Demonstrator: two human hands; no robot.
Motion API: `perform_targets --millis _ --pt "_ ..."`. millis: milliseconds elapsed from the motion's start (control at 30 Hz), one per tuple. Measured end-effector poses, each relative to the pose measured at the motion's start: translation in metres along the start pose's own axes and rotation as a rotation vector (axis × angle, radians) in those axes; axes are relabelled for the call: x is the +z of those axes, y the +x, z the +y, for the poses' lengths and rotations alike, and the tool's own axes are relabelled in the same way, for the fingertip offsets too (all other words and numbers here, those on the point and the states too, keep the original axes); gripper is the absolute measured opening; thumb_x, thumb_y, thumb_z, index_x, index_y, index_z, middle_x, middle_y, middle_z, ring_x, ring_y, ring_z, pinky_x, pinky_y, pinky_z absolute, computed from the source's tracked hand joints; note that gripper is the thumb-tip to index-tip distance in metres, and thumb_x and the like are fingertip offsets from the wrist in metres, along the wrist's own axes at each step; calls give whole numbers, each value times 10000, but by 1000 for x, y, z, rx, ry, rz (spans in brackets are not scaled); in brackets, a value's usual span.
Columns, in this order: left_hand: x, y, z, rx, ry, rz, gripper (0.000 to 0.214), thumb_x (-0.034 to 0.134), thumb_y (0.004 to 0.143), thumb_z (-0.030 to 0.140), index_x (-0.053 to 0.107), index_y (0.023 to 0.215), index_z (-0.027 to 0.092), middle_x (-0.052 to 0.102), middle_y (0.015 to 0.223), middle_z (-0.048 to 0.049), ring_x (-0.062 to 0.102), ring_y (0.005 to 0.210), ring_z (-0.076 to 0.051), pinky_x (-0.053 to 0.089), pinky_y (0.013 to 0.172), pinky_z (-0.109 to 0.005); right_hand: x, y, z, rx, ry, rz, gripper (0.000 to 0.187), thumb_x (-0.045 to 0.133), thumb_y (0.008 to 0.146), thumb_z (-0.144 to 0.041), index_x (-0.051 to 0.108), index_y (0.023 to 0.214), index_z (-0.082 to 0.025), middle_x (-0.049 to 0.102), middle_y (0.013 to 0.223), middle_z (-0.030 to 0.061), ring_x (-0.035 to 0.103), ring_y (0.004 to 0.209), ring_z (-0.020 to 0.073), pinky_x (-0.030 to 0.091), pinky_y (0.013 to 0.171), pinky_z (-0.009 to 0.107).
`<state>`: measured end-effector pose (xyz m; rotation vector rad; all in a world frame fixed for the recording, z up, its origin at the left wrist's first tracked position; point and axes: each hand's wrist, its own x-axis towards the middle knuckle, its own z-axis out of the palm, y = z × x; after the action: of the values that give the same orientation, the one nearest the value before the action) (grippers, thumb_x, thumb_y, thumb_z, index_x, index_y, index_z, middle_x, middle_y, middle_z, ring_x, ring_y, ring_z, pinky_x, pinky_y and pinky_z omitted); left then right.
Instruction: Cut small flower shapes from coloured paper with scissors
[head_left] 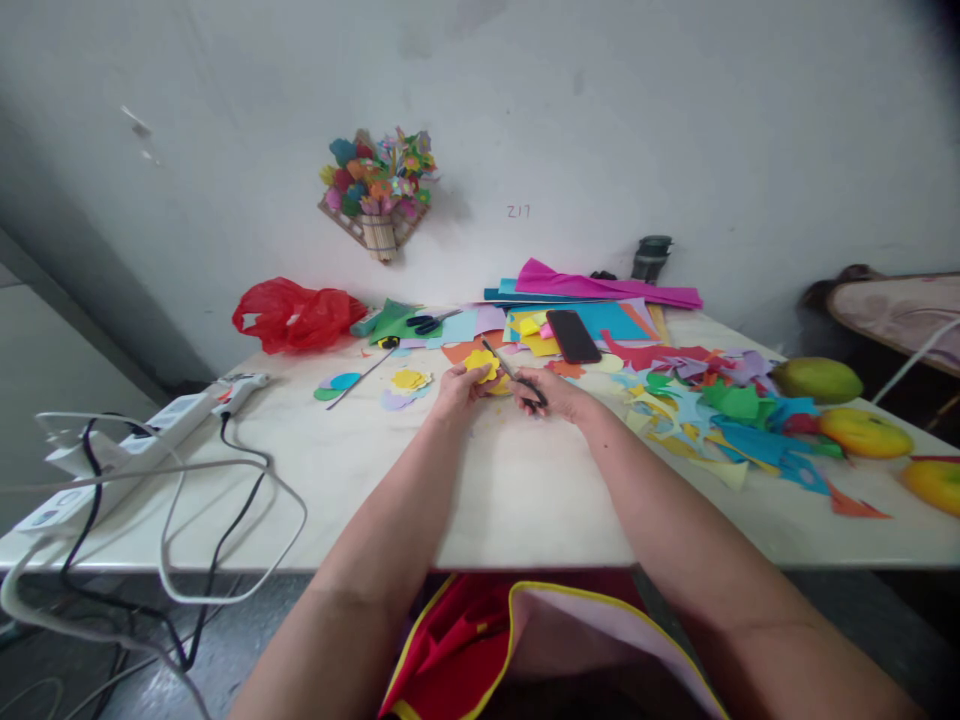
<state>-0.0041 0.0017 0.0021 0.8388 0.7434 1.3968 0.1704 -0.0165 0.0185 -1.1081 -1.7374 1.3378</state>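
Between the fingers of my left hand is a yellow paper flower with a scalloped edge. My right hand grips a pair of scissors with dark handles, and the blades point up and left at the flower's right edge. Whether the blades touch the paper I cannot tell. Several yellow scalloped cutouts lie stacked to the left of my left hand. Beyond my hands is a piece of orange paper. A dark phone rests on paper sheets behind my right hand.
Colourful paper scraps cover the table's right side, beside several mangoes. A red plastic bag and second scissors lie at the back left. A power strip with cables occupies the left edge. A paper flower bouquet hangs on the wall.
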Motion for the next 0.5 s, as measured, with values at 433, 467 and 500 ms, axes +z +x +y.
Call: perform_targets --millis 433,467,500 --pt "-1 1 -1 19 -25 -21 118 742 679 70 694 786 77 718 791 -82 726 775 -188 594 855 -339 3 -3 -8 54 38 48 201 681 824 -261 518 747 -171 530 494 -41 460 373 66 254 322 158" --pt "-1 1 -1 19 -28 -20 120 744 679 71 693 788 79 718 795 -81 726 781 -189 593 861 -343 4 -3 -8 54 39 48 203 683 821 -260 517 744 -172 530 494 -41 459 373 67 255 324 159" --pt "-1 1 -1 18 -30 -17 124 746 678 72 692 790 81 718 799 -81 726 791 -193 591 869 -348 4 -3 -8 56 40 48 206 686 818 -261 516 741 -173 530 493 -42 458 372 67 256 326 162"
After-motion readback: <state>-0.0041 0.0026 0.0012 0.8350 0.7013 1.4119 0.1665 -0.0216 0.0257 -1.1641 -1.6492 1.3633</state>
